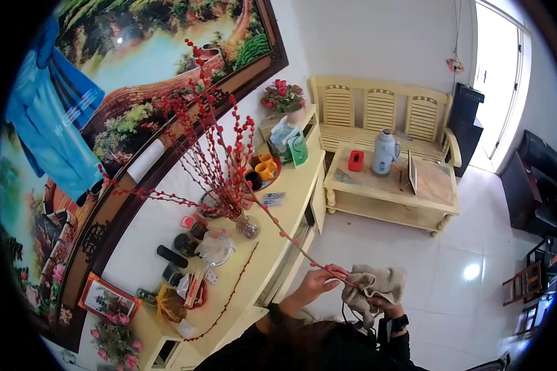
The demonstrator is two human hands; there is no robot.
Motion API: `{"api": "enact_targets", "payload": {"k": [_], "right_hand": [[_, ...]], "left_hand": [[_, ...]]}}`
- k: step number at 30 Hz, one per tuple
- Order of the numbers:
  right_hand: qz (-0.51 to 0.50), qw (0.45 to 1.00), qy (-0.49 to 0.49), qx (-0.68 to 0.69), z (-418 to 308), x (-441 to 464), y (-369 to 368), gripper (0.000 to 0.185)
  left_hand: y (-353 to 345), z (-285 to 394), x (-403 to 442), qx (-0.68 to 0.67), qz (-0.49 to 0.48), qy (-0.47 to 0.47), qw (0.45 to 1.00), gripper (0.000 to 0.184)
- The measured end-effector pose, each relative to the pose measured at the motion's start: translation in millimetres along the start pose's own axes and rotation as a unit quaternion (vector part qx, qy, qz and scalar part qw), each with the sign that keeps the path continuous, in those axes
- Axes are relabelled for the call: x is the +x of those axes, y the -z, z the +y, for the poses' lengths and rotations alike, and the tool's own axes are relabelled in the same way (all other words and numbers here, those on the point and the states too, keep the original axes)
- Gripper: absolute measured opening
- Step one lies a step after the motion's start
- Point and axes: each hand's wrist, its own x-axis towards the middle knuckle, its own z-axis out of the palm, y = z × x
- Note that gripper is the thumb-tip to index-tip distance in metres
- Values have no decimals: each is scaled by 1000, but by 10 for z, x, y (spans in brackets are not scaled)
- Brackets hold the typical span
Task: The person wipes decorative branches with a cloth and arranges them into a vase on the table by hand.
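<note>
Past the cabinet's [267, 244] front edge, our left hand [315, 288] pinches the branch [297, 248], our right hand [387, 307] clasps cloth [387, 282]; we should press lightly.

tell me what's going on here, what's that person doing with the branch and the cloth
A person has a red-berried branch between the fingers of the left hand, while the right hand holds a bunched, greyish cloth against the branch's near end. More berry stems stand in a glass vase on the cream cabinet, and a loose sprig lies along its top.
</note>
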Motion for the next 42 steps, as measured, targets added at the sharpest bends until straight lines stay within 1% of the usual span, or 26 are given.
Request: {"api": "enact_targets", "payload": {"k": [1, 4, 5, 9, 11, 12, 13, 14, 15, 16, 18, 19, 20, 22, 23, 24, 25, 26, 29, 32, 35, 37, 38, 40, 41, 42], "right_hand": [[-24, 1000, 9, 12, 45, 32, 27, 56], [7, 986, -17, 165, 78, 37, -74, 64], [2, 994, -5, 112, 45, 64, -99, 69], [21, 987, -32, 155, -82, 109, -246, 63], [55, 987, -54, 142, -77, 112, -281, 50], [65, 984, -37, 160, -256, 150, -365, 46], [63, 991, 19, 113, -202, 181, -338, 42], [59, 990, -11, 125, -186, 179, -313, 37], [77, 991, -9, 111, -333, 216, -361, 33], [97, 991, -6, 97, -465, 247, -424, 29], [95, 969, -34, 225, -286, 261, -382, 27], [83, 974, -101, 187, 53, 211, -232, 27], [100, 960, -136, 225, 57, 171, -235, 25], [129, 966, -115, 194, -177, 77, -281, 25], [148, 969, -104, 168, -209, 57, -279, 31], [150, 962, -137, 183, -285, 24, -273, 40], [217, 975, -5, 56, -316, 79, -299, 44], [274, 951, 125, -77, -328, 135, -323, 48], [376, 897, 105, -207, -289, 81, -325, 54], [390, 920, 28, -14, -252, -1, -400, 54], [324, 945, -34, -42, -162, -8, -346, 41], [268, 951, -104, -116, -325, -14, -331, 31], [243, 948, -130, -156, -533, -39, -347, 30], [257, 952, -36, -162, -131, 43, -375, 32], [210, 931, -123, -272, -124, -12, -334, 35], [212, 925, -141, -281, -26, -26, -318, 36]], "left_hand": [[-7, -21, -17, -2, 5, -21, 1000, 22], [-84, 41, -34, 42, 32, -32, 998, 16], [-113, 71, -36, 71, 46, -35, 996, 17], [-219, 191, 89, 156, 98, -43, 982, 18], [-252, 148, 148, 183, 119, -38, 975, 19], [-258, 106, 192, 197, 126, -49, 971, 22], [-269, 60, 251, 210, 131, -59, 967, 25], [-286, -6, 303, 222, 136, -68, 963, 28], [-316, -77, 349, 116, 122, -19, 986, 46], [-367, -96, 397, 81, 98, -29, 992, 65], [-414, -124, 429, -102, 56, 64, 991, 75], [-424, -236, 446, -126, 53, 43, 990, 76], [-498, -229, 445, -157, 65, 56, 984, 72], [-512, -366, 447, -168, 77, 81, 979, 66], [-526, -423, 433, -153, 102, 111, 977, 63], [-559, -416, 431, -193, 113, 128, 966, 61], [-614, -395, 423, -224, 126, 131, 958, 58], [-654, -387, 427, -253, 139, 133, 948, 55], [-644, -579, 419, -239, 139, 105, 955, 53], [-724, -654, 379, -211, 195, 99, 953, 56], [-796, -670, 365, -218, 259, 109, 935, 57], [-763, -605, 363, -95, 260, 109, 955, 57], [-737, -606, 344, -34, 259, 106, 959, 56], [-720, -730, 322, -33, 231, 73, 970, 55], [-725, -749, 341, -26, 231, 70, 970, 54], [-721, -746, 343, -17, 232, 68, 970, 54]]}}
